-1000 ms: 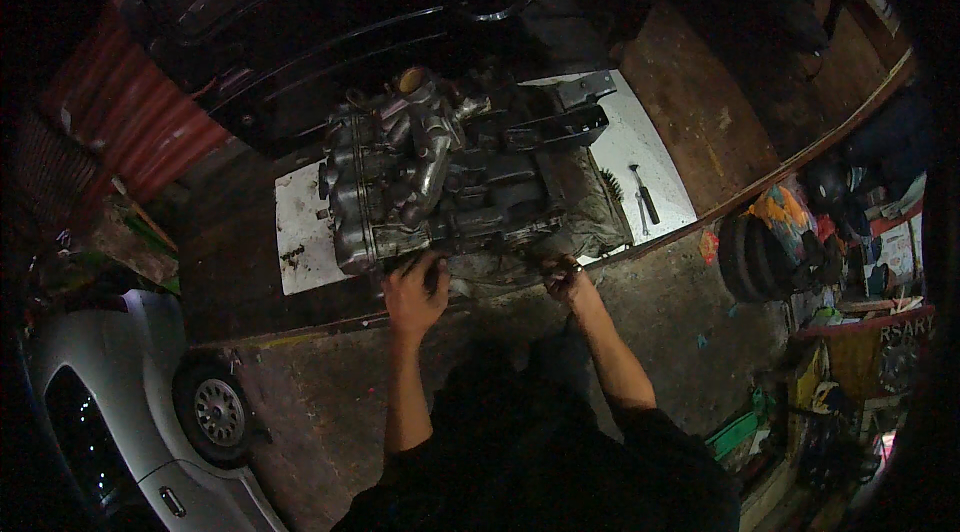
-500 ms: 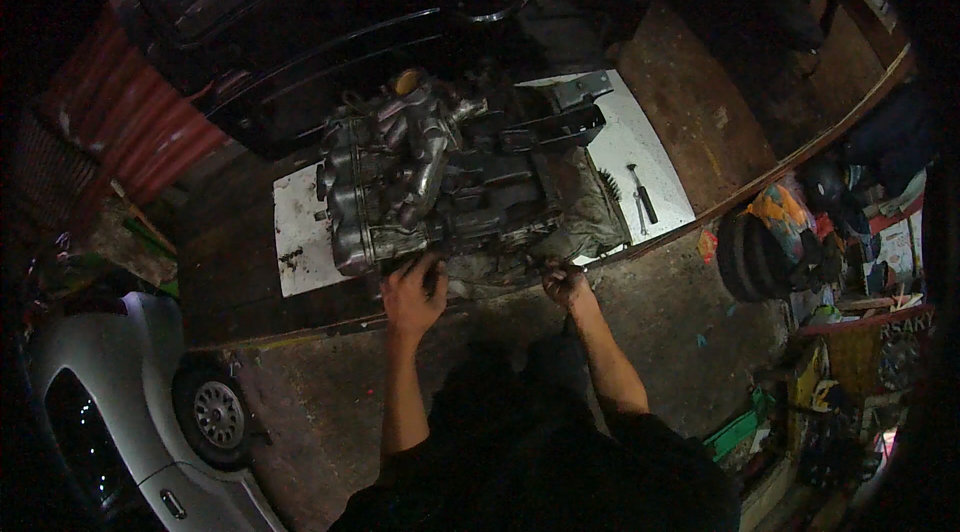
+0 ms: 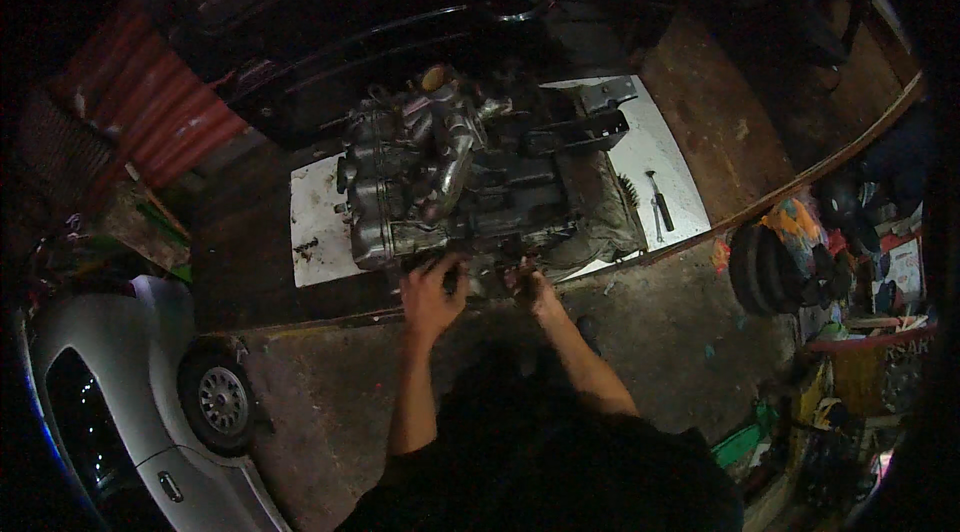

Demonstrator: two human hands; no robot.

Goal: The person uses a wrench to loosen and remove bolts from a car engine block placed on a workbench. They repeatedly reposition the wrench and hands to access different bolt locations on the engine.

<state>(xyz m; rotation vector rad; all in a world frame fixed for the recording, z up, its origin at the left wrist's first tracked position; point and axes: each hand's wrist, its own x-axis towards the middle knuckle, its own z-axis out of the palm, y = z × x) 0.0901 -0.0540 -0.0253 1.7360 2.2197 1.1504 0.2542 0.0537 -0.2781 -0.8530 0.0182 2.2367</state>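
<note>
A dark, greasy engine (image 3: 455, 172) lies on a white board (image 3: 660, 147), its rounded metal manifold pipe uppermost. At its near left edge is my left hand (image 3: 430, 300), fingers curled in toward the lower side of the block. Something dark shows between thumb and fingers, too dim to name. My right hand (image 3: 527, 287) is close by to the right, closed in a pinch at the near edge; whatever its darkened fingers hold cannot be made out. A grey cloth (image 3: 605, 217) lies against the engine's right end.
A black-handled tool (image 3: 661, 208) and a dark bristle brush (image 3: 628, 190) lie on the board's right side. The wooden bench (image 3: 720, 112) extends right. A silver car (image 3: 110, 372) stands at lower left. A tyre (image 3: 758, 269) and assorted clutter are at right.
My right hand has moved left, closer to my left hand. My left hand stays at the engine's near edge. The whole view has shifted slightly.
</note>
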